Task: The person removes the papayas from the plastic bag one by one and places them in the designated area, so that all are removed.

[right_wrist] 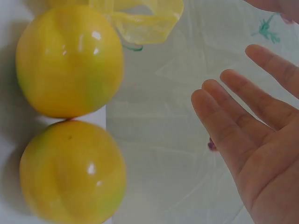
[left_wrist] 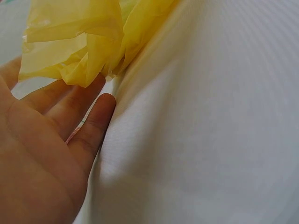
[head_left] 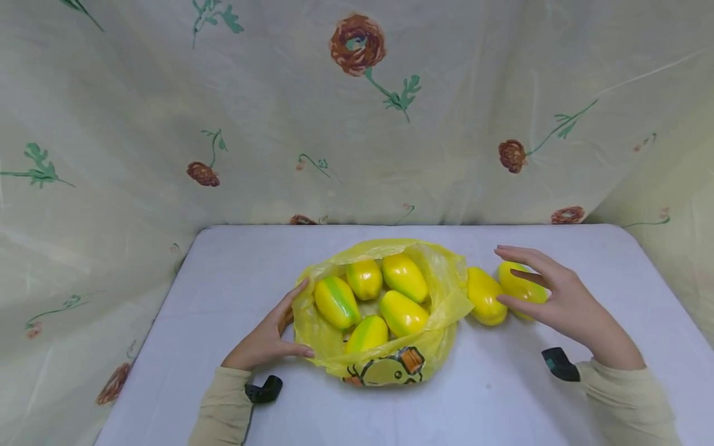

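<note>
At nine o'clock against the yellow bag [head_left: 443, 341], my left hand [head_left: 270, 337] rests wide. At three, my right hand [head_left: 571, 300] gapes near two fruits [head_left: 486, 298].

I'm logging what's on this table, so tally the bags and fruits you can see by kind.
Yellow plastic bag: 1
Yellow-green fruits: 7 (5 showing inside the bag, 2 outside)
Total: 8
</note>
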